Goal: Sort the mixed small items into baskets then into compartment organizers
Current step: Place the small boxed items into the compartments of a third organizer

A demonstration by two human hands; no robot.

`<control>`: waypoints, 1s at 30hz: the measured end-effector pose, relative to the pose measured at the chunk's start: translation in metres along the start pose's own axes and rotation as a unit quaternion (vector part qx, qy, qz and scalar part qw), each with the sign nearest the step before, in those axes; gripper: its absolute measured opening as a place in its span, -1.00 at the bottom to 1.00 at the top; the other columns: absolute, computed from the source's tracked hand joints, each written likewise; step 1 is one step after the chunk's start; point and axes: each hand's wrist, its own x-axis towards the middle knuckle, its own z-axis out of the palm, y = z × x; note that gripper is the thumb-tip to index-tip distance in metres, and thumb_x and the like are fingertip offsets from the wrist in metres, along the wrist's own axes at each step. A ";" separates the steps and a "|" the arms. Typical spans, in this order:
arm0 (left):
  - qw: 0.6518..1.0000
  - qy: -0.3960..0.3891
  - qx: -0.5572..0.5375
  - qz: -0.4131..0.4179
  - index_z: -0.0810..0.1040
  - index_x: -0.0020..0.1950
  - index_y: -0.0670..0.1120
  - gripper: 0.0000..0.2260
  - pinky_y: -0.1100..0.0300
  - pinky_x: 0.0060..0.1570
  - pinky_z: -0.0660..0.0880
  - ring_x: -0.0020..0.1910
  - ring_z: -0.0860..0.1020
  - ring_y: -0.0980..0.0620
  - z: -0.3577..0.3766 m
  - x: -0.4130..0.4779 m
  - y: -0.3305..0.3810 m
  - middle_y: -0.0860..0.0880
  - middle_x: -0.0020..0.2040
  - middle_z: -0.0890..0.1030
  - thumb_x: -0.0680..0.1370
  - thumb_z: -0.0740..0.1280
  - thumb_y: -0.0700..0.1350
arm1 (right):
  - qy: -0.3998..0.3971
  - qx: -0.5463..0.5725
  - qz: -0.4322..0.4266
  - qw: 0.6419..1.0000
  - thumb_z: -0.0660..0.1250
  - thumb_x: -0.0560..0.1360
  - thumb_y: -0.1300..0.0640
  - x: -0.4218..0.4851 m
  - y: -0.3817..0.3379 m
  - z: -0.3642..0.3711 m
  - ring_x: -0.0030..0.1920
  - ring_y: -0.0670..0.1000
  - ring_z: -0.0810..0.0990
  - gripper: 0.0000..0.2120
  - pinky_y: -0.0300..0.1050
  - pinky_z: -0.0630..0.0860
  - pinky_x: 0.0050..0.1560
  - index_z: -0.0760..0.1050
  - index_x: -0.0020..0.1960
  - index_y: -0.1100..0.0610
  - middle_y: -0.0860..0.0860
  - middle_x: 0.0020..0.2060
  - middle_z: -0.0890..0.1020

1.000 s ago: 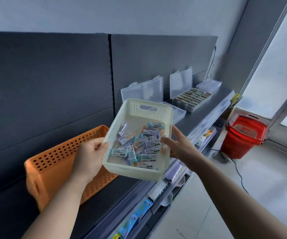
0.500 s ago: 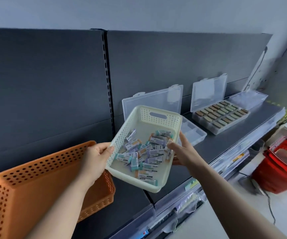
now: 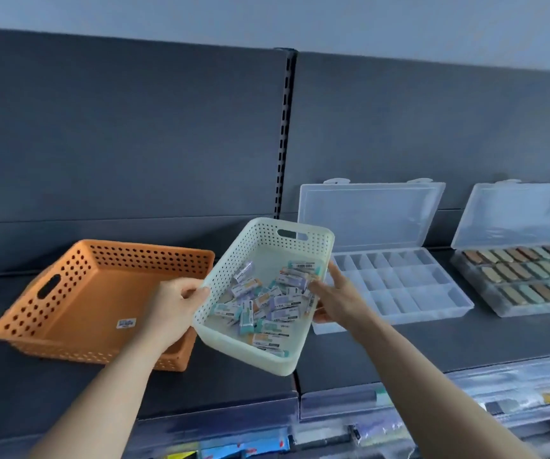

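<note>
We hold the white basket [image 3: 233,260] above the shelf [image 3: 465,339], our left hand [image 3: 176,309] gripping its left rim and our right hand [image 3: 339,301] clasping its right side, forefinger straight. Inside it lie small packaged items [image 3: 267,303]. Left of it sits the orange basket [image 3: 101,293]; right of it, an open clear organizer [image 3: 399,286].

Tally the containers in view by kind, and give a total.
Baskets: 2, the orange basket and the white basket
Clear organizers: 2, the empty organizer and the filled organizer
Total: 4
</note>
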 end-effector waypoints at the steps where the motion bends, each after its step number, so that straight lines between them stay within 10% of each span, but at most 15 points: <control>1: 1.000 0.006 0.026 -0.003 0.64 0.07 -0.06 -0.86 0.16 -0.14 0.57 -0.04 0.58 0.14 -0.008 -0.001 -0.004 0.08 -0.01 0.65 0.54 0.36 -0.19 | -0.012 -0.003 -0.001 1.000 0.20 0.59 0.15 0.003 -0.001 0.009 -0.17 0.08 0.65 -0.75 -0.05 0.66 -0.22 0.34 0.23 -0.09 0.19 0.01 0.63; 6: 0.992 -0.009 0.115 -0.041 0.60 0.06 -0.01 -0.77 0.34 -0.29 0.42 -0.11 0.56 0.18 -0.042 0.001 -0.021 0.08 -0.06 0.62 0.46 0.43 -0.25 | -0.046 -0.045 0.013 0.998 0.11 0.58 0.24 0.024 -0.008 0.049 -0.09 0.16 0.62 -0.73 0.24 0.59 -0.02 0.39 0.19 -0.05 0.15 -0.03 0.59; 15: 0.986 -0.086 0.142 0.002 0.57 -0.13 0.07 -0.79 0.25 -0.25 0.52 -0.25 0.57 0.12 -0.057 0.021 -0.034 0.06 -0.24 0.61 0.36 0.54 -0.12 | -0.017 -0.199 0.031 0.979 0.30 0.46 0.30 0.054 0.003 0.064 -0.21 0.11 0.60 -0.74 0.09 0.61 -0.10 0.50 0.14 0.16 0.08 -0.19 0.63; 19: 0.986 -0.098 0.131 0.031 0.57 -0.07 0.08 -0.78 0.22 -0.20 0.53 -0.26 0.54 0.14 -0.052 0.035 -0.033 0.08 -0.23 0.60 0.39 0.51 -0.15 | 0.024 -0.330 -0.025 0.943 0.44 0.38 0.14 0.064 0.005 0.060 -0.34 -0.02 0.48 -0.83 -0.12 0.44 -0.34 0.44 -0.20 0.07 -0.02 -0.31 0.51; 24: 0.991 -0.044 0.088 0.095 0.64 0.05 0.02 -0.76 0.21 -0.12 0.54 -0.17 0.57 0.17 -0.044 0.057 -0.025 0.14 -0.14 0.62 0.41 0.49 -0.15 | 0.008 -0.429 -0.195 0.882 0.34 0.51 0.14 0.093 -0.012 0.069 0.24 0.00 0.48 -0.65 -0.17 0.38 0.22 0.49 0.29 0.12 -0.03 0.26 0.51; 30: 0.994 -0.018 0.048 0.094 0.65 0.00 0.06 -0.79 0.36 -0.12 0.52 -0.13 0.57 0.22 -0.033 0.069 -0.025 0.16 -0.14 0.64 0.44 0.46 -0.21 | -0.172 -0.553 -0.133 0.804 0.20 0.55 0.24 0.137 -0.019 0.097 0.21 0.07 0.53 -0.60 -0.08 0.48 0.20 0.42 0.37 0.06 0.02 0.28 0.53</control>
